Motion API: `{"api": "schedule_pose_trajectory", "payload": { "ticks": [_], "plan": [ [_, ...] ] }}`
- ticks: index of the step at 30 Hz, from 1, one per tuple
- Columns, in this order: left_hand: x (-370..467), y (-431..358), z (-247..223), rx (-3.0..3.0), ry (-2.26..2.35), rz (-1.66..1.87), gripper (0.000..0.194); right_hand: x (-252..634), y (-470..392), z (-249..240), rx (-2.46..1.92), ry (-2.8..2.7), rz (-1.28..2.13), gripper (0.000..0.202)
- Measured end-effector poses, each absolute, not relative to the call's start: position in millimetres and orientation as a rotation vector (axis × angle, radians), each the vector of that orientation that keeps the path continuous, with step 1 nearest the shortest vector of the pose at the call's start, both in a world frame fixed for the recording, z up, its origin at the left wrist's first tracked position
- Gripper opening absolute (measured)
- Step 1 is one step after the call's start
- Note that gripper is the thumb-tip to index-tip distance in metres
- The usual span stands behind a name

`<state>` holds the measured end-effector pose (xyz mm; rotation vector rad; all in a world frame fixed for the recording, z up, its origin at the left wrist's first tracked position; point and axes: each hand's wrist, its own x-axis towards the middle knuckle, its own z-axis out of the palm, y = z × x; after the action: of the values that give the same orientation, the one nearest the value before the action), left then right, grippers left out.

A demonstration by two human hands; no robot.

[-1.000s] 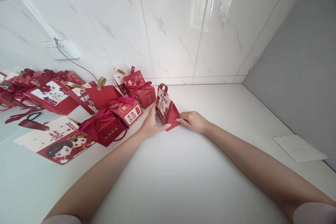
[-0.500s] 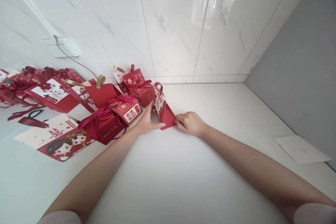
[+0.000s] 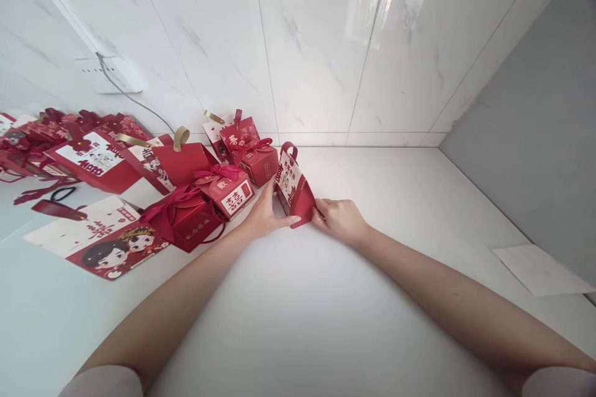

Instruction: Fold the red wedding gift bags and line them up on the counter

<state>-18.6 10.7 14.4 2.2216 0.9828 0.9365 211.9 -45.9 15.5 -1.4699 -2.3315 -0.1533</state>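
Note:
A small red gift box (image 3: 305,201) with a white printed face and a dark red strap handle on top stands on the white counter in front of me. My left hand (image 3: 263,216) is around its left end, thumb along the lower front edge and fingers at the left side, partly hidden. On the other side, my right hand (image 3: 343,220) is closed, with thumb and curled fingers pinching the box's right edge. A red box with a ribbon bow (image 3: 261,164) stands just behind my left fingers.
More gift boxes crowd the left: a red one with white label (image 3: 236,200), a dark red one (image 3: 193,226) and a white-and-red one with cartoon figures (image 3: 116,251). A tiled wall (image 3: 316,74) closes the back. White paper (image 3: 542,270) lies far right.
The gift box has turned a little, showing more of its white printed face. My right fingers have closed further on its right edge. The view has shifted slightly.

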Motion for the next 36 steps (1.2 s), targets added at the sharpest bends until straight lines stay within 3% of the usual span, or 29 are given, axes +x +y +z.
{"api": "schedule_pose_trajectory", "payload": {
  "ticks": [5, 12, 17, 23, 36],
  "plan": [
    [-19.9, 12.8, 10.1, 2.237, 1.018, 0.939, 0.118, 218.8, -42.5, 18.5, -1.359, -2.509, 0.008, 0.032],
    [-25.4, 14.5, 13.5, 2.205, 0.998, 0.875, 0.118, 219.6, -46.0, 22.5, -1.390, -2.581, 0.055, 0.020],
    [-23.1, 14.1, 12.6, 2.203, 0.916, 0.941, 0.115, 210.9, -44.8, 37.5, -1.539, -2.339, -0.209, 0.038],
    [-19.2, 13.6, 9.3, 2.242, 0.948, 0.959, 0.117, 197.7, -37.6, 53.0, -1.453, -2.179, -0.468, 0.042],
    [-18.6, 11.1, 9.8, 2.244, 0.981, 0.946, 0.118, 204.3, -43.6, 15.9, -1.482, -2.229, -0.285, 0.043]
  ]
}}
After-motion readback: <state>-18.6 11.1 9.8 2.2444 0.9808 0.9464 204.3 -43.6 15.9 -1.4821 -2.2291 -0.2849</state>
